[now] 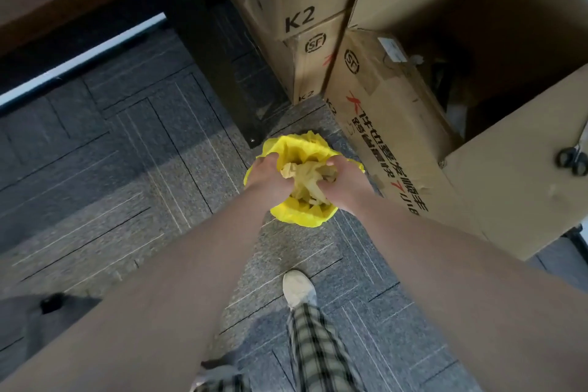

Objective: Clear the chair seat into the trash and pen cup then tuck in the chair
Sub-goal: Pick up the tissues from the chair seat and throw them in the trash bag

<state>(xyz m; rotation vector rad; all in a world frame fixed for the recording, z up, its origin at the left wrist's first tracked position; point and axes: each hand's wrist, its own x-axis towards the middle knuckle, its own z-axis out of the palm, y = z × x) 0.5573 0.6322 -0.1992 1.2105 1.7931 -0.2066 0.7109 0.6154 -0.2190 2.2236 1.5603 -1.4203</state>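
Note:
A small trash bin lined with a bright yellow bag [297, 216] stands on the carpet below me. Both my hands reach down into its mouth. My left hand [267, 173] and my right hand [345, 183] press together on a bundle of crumpled pale paper [307, 180] held between them over the bin opening. The chair and the pen cup are out of view.
Stacked cardboard boxes [305, 3] stand behind the bin, and a large open box [477, 51] is to its right with scissors [572, 159] on its flap. A dark desk leg [210, 51] rises just left of the bin. My shoe [299, 291] is on the grey carpet.

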